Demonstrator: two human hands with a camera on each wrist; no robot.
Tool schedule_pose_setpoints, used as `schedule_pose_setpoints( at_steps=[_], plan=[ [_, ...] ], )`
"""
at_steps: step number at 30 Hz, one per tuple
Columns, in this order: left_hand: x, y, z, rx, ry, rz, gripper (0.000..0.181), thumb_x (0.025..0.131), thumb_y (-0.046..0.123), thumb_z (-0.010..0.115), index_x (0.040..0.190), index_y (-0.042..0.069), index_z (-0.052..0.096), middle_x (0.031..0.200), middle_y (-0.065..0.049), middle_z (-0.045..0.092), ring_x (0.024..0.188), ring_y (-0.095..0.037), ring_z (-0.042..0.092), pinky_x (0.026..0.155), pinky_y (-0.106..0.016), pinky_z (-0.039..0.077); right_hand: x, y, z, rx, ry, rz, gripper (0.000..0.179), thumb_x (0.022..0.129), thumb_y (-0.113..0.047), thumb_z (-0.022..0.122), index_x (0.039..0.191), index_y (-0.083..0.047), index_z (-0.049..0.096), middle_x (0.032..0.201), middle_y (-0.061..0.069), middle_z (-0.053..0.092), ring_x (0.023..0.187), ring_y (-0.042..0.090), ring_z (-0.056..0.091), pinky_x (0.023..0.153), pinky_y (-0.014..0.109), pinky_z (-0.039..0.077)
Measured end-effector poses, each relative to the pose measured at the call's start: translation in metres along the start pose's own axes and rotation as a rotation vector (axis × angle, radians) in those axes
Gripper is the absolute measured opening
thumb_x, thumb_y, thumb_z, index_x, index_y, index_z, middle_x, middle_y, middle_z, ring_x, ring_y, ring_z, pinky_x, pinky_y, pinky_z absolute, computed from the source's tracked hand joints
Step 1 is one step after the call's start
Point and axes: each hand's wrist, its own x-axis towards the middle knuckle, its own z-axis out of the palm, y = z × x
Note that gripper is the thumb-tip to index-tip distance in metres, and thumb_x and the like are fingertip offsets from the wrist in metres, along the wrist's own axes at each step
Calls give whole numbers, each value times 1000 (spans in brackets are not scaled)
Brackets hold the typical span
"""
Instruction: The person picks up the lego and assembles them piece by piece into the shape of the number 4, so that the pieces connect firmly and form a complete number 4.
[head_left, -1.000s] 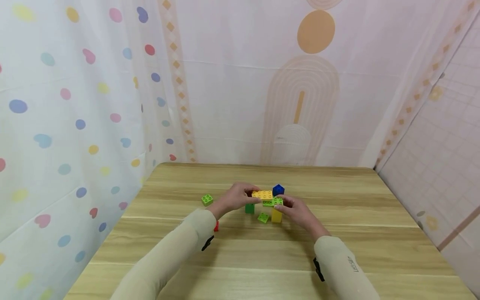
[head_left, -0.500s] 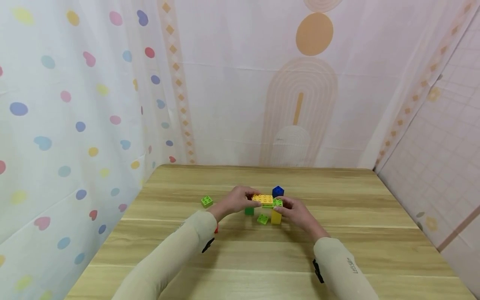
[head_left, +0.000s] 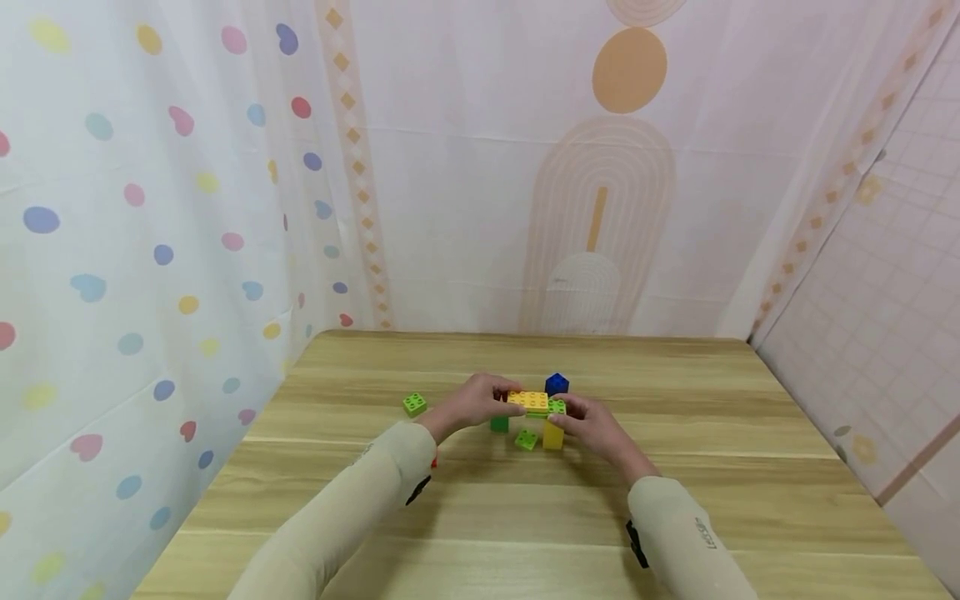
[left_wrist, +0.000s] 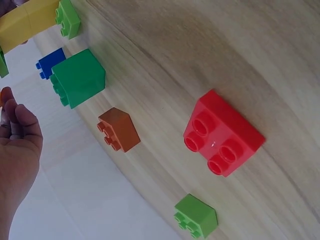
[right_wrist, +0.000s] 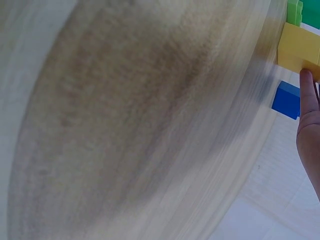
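Observation:
In the head view my left hand (head_left: 474, 402) pinches an orange-yellow building brick (head_left: 528, 401) with two rows of studs, thumb in front. Beneath that brick shows a thin strip of lime green brick. My right hand (head_left: 594, 423) grips the structure's right end, its thumb at a lime green studded top (head_left: 557, 406) over an upright yellow block (head_left: 553, 435). In the right wrist view, a finger touches the yellow block (right_wrist: 299, 49). The left wrist view shows part of my left hand (left_wrist: 20, 145); its brick is mostly outside that view.
A dark green brick (left_wrist: 80, 77), a blue brick (left_wrist: 51, 62), an orange-brown brick (left_wrist: 120, 131) and a red brick (left_wrist: 222, 135) lie on the wooden table (head_left: 510, 533). One lime brick (head_left: 414, 405) sits left, another lime brick (head_left: 527, 439) in front of the structure. Curtains hang behind.
My left hand has lowered the orange-yellow brick onto the lime green strip, covering more of it. The right hand keeps its grip on the right end.

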Motion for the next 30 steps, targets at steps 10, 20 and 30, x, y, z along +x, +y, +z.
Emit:
schedule_pose_setpoints(
  at_steps=[10,20,30],
  plan=[
    [-1,0,-2,14,-17,24,37,92,25,74,124,7,69,93,1,66,79,-13,54,70,-27,47,0,-1,1,8,0,5,32,98,-23,65,128,-11,65,104,5,63,90,18,56,88,42,52],
    [-1,3,-4,29,-46,33,35,93,23,72,123,5,69,94,0,66,79,-14,54,70,-27,48,-2,-3,2,1,9,10,31,98,-23,64,127,-10,65,107,6,64,93,19,56,89,41,52],
    [0,4,-3,67,-55,36,36,92,22,72,123,4,70,90,2,67,76,-13,54,68,-26,47,-4,-3,3,7,10,8,32,98,-23,64,127,-9,64,109,6,64,94,19,57,90,42,51]
  ],
)
